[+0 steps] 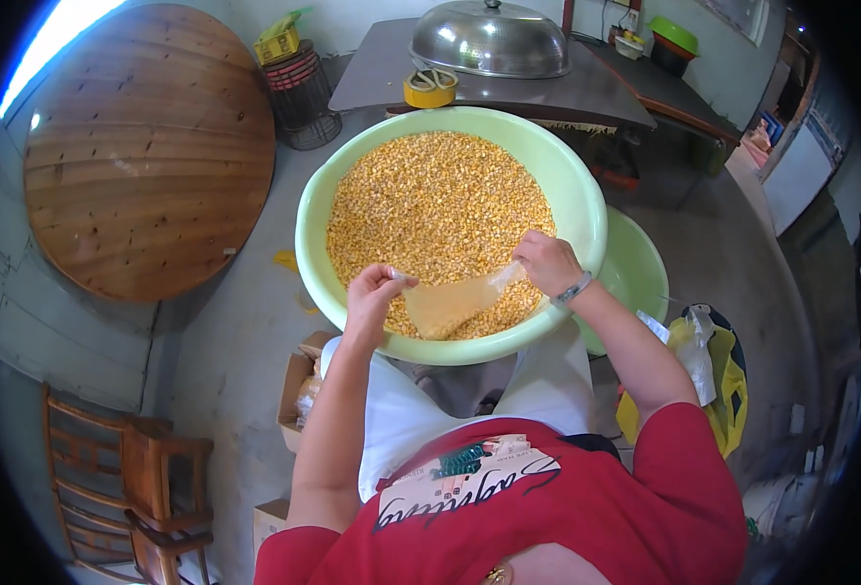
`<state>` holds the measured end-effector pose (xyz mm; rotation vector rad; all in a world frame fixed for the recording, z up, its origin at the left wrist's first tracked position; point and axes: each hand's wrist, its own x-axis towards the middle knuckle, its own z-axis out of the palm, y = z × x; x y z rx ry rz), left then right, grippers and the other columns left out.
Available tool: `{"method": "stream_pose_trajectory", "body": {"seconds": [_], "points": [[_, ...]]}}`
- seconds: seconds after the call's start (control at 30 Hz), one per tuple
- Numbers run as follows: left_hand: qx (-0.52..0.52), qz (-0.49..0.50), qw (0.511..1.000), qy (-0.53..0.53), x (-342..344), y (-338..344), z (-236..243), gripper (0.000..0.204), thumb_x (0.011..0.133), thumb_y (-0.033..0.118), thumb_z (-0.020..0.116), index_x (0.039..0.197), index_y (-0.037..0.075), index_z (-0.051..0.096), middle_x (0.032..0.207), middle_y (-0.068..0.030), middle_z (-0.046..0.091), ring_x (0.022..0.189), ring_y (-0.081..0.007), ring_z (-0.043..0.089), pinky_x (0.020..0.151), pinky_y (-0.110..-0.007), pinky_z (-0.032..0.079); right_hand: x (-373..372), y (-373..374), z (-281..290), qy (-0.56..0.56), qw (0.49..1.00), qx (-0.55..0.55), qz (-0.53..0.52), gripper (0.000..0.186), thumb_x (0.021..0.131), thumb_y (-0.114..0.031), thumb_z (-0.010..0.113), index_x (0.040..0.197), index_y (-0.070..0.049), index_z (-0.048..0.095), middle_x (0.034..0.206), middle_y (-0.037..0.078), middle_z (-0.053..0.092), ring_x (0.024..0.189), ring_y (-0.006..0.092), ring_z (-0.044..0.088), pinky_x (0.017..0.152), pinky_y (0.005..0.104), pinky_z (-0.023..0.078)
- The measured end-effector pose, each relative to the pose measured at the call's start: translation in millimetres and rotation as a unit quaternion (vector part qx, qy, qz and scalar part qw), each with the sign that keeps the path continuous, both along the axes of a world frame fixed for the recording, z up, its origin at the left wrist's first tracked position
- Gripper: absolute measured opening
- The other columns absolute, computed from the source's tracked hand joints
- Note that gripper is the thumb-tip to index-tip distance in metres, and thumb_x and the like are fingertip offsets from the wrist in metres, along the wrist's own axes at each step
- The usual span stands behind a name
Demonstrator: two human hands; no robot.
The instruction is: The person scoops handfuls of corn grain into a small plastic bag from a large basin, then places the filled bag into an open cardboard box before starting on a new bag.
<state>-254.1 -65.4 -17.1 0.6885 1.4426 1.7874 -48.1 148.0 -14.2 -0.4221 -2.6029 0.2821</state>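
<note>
Left hand (370,297) and right hand (547,263) pinch a plastic bag (445,304) inside the basin rim (311,234), uncovered corn (435,200) beyond.

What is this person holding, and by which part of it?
A see-through plastic bag, held by its upper edge: the left grip pinches its left end, the right grip its right end.
</note>
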Motion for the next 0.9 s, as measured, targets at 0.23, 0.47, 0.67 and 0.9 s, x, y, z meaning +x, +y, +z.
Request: {"method": "stream_pose_trajectory", "body": {"seconds": [0.23, 0.47, 0.67, 0.9], "points": [[0.024, -0.065, 0.997, 0.040, 19.5, 11.8, 20.8, 0.006, 0.076, 0.000, 0.055, 0.079, 0.004, 0.052, 0.076, -0.0059, 0.061, 0.073, -0.0121, 0.060, 0.069, -0.023, 0.046, -24.7, -20.9, 14.2, 0.003, 0.992, -0.053, 0.111, 0.011, 0.073, -0.006, 0.050, 0.075, -0.007, 0.061, 0.075, 0.009, 0.057, 0.073, 0.0272, 0.058, 0.065, 0.0369, 0.047], [-0.042, -0.037, 0.990, 0.129, -0.7, 21.7, 10.8, 0.014, 0.074, 0.001, 0.056, 0.088, 0.000, 0.053, 0.066, -0.0023, 0.058, 0.061, -0.0084, 0.056, 0.057, -0.020, 0.042, -49.5, -11.9, 15.6, 0.003, 0.988, -0.020, 0.152, 0.012, 0.071, -0.005, 0.051, 0.075, -0.007, 0.061, 0.074, 0.010, 0.057, 0.073, 0.0277, 0.057, 0.065, 0.0362, 0.047], [-0.111, -0.010, 0.952, 0.286, 2.1, 18.8, 26.0, 0.035, 0.070, 0.014, 0.063, 0.103, 0.003, 0.057, 0.058, -0.0037, 0.055, 0.050, -0.0109, 0.050, 0.050, -0.028, 0.041, -67.8, -30.9, 24.6, 0.029, 0.976, -0.048, 0.210, 0.013, 0.068, -0.001, 0.054, 0.077, -0.007, 0.060, 0.076, 0.010, 0.056, 0.072, 0.0284, 0.057, 0.064, 0.0359, 0.047], [-0.151, -0.071, 0.926, 0.340, 4.4, 35.2, 22.4, 0.020, 0.072, 0.022, 0.063, 0.082, 0.005, 0.065, 0.063, -0.0077, 0.060, 0.056, -0.0165, 0.057, 0.056, -0.031, 0.045, -82.6, -40.4, 21.8, 0.062, 0.935, -0.283, 0.204, 0.025, 0.070, -0.002, 0.060, 0.095, -0.003, 0.058, 0.085, 0.009, 0.060, 0.079, 0.0217, 0.060, 0.069, 0.0326, 0.049]]}}
